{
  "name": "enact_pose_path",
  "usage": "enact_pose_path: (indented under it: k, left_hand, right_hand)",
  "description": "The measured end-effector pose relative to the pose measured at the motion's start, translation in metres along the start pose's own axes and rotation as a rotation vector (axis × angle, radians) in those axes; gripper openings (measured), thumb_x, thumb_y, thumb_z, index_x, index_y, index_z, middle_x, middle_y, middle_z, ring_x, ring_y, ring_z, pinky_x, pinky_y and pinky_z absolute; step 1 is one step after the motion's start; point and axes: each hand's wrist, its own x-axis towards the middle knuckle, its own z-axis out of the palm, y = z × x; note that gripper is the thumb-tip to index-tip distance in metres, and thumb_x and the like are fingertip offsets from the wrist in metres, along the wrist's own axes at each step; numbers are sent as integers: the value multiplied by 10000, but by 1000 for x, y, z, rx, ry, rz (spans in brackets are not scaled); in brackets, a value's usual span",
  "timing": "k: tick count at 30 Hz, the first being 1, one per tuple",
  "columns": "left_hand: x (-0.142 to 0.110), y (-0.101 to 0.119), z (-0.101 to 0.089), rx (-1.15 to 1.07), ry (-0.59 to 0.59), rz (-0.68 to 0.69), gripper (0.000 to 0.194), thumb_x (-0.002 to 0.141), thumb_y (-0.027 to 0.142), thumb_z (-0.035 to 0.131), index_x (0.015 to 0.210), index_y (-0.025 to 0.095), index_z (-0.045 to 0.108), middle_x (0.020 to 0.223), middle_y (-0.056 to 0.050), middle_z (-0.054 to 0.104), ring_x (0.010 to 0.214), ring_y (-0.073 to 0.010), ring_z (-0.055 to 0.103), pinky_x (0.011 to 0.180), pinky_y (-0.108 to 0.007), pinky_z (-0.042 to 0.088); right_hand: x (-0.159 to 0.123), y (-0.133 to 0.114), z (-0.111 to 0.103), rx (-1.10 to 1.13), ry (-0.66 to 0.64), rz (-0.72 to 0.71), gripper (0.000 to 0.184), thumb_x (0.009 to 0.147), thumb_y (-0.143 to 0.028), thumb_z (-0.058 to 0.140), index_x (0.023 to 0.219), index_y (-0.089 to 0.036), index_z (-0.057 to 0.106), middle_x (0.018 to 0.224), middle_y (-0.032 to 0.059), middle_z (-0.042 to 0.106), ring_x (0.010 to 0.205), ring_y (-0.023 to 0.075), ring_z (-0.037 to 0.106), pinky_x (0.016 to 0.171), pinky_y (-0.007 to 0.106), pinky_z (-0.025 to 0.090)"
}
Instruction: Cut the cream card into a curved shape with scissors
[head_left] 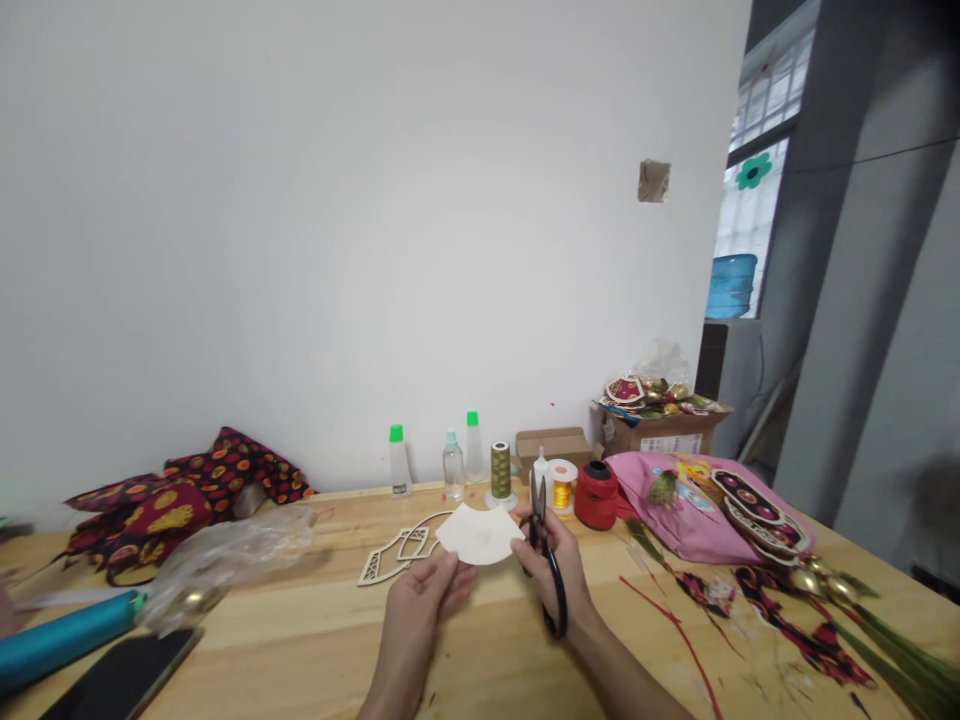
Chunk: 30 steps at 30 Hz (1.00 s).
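One white fan-shaped paper sheet, over wooden bench; L hand fingers pinch it, R hand fingers clamp it + black metal scissors. Prob. positioning step; next needs steady grip.

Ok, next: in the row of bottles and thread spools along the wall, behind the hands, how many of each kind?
Green-capped bottles: 2
Clear bottle with pale cap: 1
White nozzle bottle: 1
Olive thread spool: 1
Yellow thread spool: 1
Red thread spool: 1
Total: 7
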Motion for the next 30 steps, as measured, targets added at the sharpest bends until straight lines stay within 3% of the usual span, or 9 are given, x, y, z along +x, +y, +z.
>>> enact_pose_path:
  k: [6, 12, 16, 21, 24, 30]
  left_hand:
    - [0, -1, 1, 39, 20, 0, 52, 624, 136, 658, 655, 104, 630, 620, -72, 691, 613, -156, 646, 500, -195, 487]
    - [5, -2, -4, 14, 78, 16, 95, 701, 128, 577, 786, 119, 619, 754, -89, 704, 676, -157, 651, 562, -227, 504]
    - [4, 1, -4, -4, 104, 90, 240, 730, 257, 558, 935, 135, 584, 890, -92, 685, 789, -155, 634, 675, -259, 501]
    - [1, 3, 1, 50, 136, 236, 537, 541, 269, 721, 1038, 162, 546, 838, -35, 680, 776, -146, 616, 678, -227, 476]
    - [4, 0, -3, 109, 180, 256, 463, 489, 262, 745, 918, 146, 614, 734, -20, 684, 674, -142, 611, 619, -217, 470]
    - [10, -6, -12, 124, 147, 230, 296, 591, 348, 661, 796, 135, 657, 650, -36, 689, 658, -177, 622, 656, -280, 479]
  right_hand:
    - [-1, -5, 1, -27, -12, 22, 261, 603, -232, 595, 844, -167, 518, 566, -64, 381, 504, 90, 367, 468, 194, 304]
    - [-1, -5, 0, -10, -20, 28, 265, 604, -222, 585, 853, -172, 511, 604, -53, 407, 525, 95, 386, 486, 199, 316]
    - [-1, -4, 1, -9, -31, 38, 269, 597, -221, 587, 850, -171, 513, 591, -57, 403, 518, 93, 381, 478, 195, 307]
    - [-4, -5, 2, -13, -116, 51, 274, 604, -236, 593, 857, -174, 510, 575, -64, 386, 505, 89, 358, 478, 198, 284]
    - [-5, -5, 2, -8, -193, 46, 285, 609, -239, 602, 869, -175, 503, 608, -56, 403, 528, 91, 368, 499, 202, 289]
    - [-5, -2, 1, -23, -217, 52, 284, 611, -248, 605, 865, -175, 500, 598, -60, 385, 523, 90, 358, 495, 204, 283]
